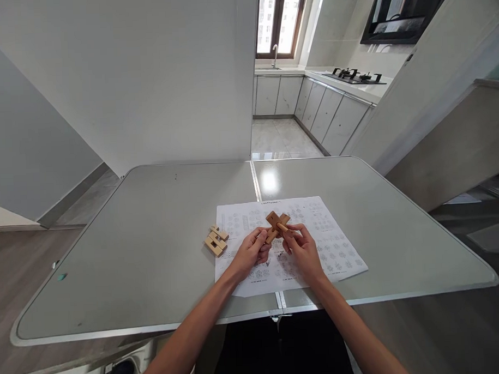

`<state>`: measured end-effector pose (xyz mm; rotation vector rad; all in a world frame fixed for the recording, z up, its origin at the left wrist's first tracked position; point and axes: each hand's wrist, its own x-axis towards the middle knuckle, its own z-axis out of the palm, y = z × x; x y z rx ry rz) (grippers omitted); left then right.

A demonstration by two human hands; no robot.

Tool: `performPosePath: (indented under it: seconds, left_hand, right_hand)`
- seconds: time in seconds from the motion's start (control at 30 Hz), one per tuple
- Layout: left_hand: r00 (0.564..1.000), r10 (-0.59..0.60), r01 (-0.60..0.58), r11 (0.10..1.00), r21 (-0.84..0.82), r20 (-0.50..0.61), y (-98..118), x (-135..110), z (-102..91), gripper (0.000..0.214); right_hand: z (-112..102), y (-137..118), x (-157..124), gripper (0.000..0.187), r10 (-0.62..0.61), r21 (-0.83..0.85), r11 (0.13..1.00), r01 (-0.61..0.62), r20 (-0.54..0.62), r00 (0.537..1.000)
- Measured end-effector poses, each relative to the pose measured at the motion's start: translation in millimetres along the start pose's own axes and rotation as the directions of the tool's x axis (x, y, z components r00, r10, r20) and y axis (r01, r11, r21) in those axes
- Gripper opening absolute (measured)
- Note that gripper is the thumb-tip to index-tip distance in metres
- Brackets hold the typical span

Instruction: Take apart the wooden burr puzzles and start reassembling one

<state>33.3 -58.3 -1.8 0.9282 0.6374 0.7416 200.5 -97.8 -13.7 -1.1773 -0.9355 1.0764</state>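
Observation:
A cross-shaped wooden burr puzzle [272,219] of interlocking brown bars is held above the printed sheets. My left hand [254,250] has its fingers closed on the puzzle's lower left side. On the other side, my right hand [303,251] pinches a thin wooden stick [282,227] whose far end meets the middle of the cross. Whether the stick enters the puzzle I cannot tell. Left of my left hand, several lighter notched wooden pieces [216,241] lie close together, partly at the paper's edge. White paper sheets [338,260] with rows of small printed diagrams lie under both hands.
The grey folding table [153,239] has a metal seam down its middle and a pale rim. A small green bit [61,277] lies near its left edge. Beyond it stand a white wall [167,75] and a kitchen with counters [328,110] and a gas stove [356,76].

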Motion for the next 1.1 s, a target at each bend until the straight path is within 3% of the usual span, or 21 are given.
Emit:
performPosePath:
  seconds: [0.23,0.47,0.63,0.8,0.97,1.1]
  left_hand:
    - [1.0,-0.013,0.011,0.997,-0.077,-0.023,0.6,1.8,0.3,0.057]
    - [0.994,0.011,-0.024,0.993,-0.117,-0.112,-0.5,5.4,0.3,0.057]
    - [0.992,0.015,-0.031,0.992,-0.124,-0.129,1.3,5.6,2.5,0.058]
    - [0.991,0.022,-0.039,0.991,-0.131,-0.131,3.0,4.8,2.6,0.053]
    - [0.993,0.017,-0.031,0.992,-0.126,-0.115,0.7,5.9,1.8,0.05]
    - [0.996,0.015,-0.026,0.993,-0.111,-0.092,-0.7,7.7,0.8,0.051]
  right_hand:
    - [4.0,-0.8,-1.2,0.043,0.006,0.022,1.0,-0.007,0.037,0.999]
    - [2.0,0.4,-1.0,0.035,0.045,0.015,0.999,-0.047,0.153,0.987]
    - [-2.3,1.4,-0.3,0.037,0.08,0.038,0.996,-0.085,0.121,0.989]
    - [-39.8,-2.5,17.5,0.045,0.065,-0.036,0.997,-0.07,-0.121,0.991]
    - [-91.6,-10.7,51.7,0.055,0.048,-0.139,0.987,-0.085,-0.253,0.966]
    - [-112.4,-13.6,70.9,0.057,0.05,-0.178,0.978,-0.109,-0.31,0.949]
